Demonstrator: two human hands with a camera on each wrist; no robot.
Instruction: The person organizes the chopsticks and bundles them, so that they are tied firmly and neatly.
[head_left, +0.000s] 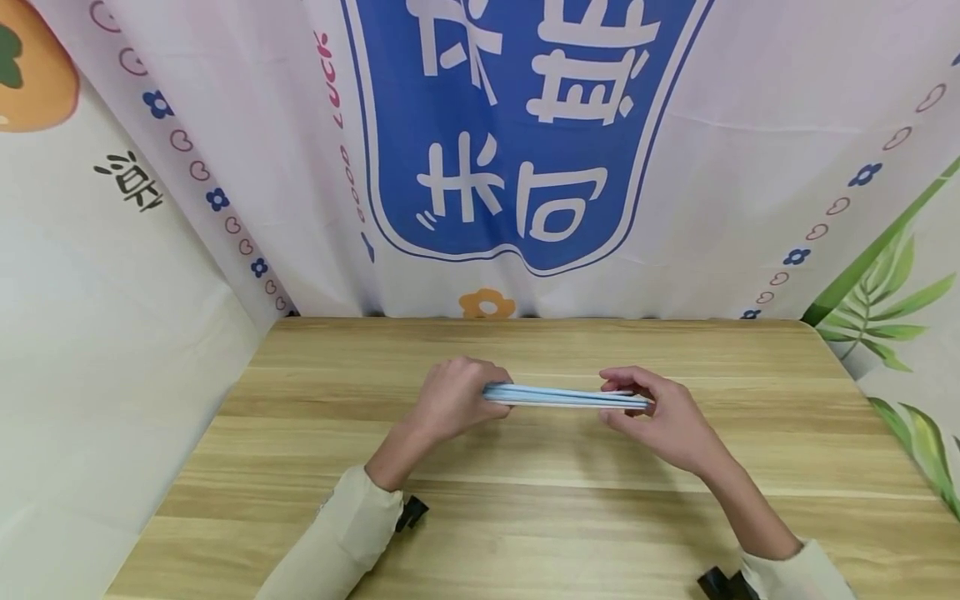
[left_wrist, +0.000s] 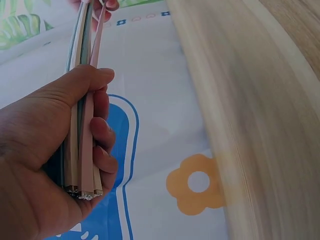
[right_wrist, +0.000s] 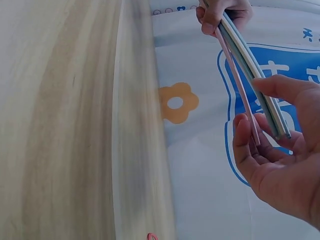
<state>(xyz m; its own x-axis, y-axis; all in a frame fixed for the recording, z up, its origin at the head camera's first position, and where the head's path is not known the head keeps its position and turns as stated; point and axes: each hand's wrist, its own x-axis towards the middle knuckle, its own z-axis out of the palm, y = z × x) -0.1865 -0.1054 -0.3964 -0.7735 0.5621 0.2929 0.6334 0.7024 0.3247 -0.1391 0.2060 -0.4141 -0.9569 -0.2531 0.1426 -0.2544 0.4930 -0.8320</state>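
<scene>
A bundle of long, thin pastel sticks [head_left: 558,397] spans the space between both hands above the table; blue, white and pink ones show in the wrist views. My left hand [head_left: 459,398] grips its left end, fingers wrapped round it, and rough silvery tips poke out below the palm in the left wrist view. At the other end, my right hand [head_left: 667,421] holds the sticks between thumb and curled fingers. In the right wrist view a pink stick [right_wrist: 239,82] stands slightly apart from the rest and leans against those fingers.
Beneath the hands is a wood-grain table [head_left: 480,533]. A printed curtain [head_left: 750,167] with a blue sign hangs along its far edge. Black devices [head_left: 411,513] sit at both wrists near the pale sleeves. A small pink-red loop [right_wrist: 152,236] shows at the bottom of the right wrist view.
</scene>
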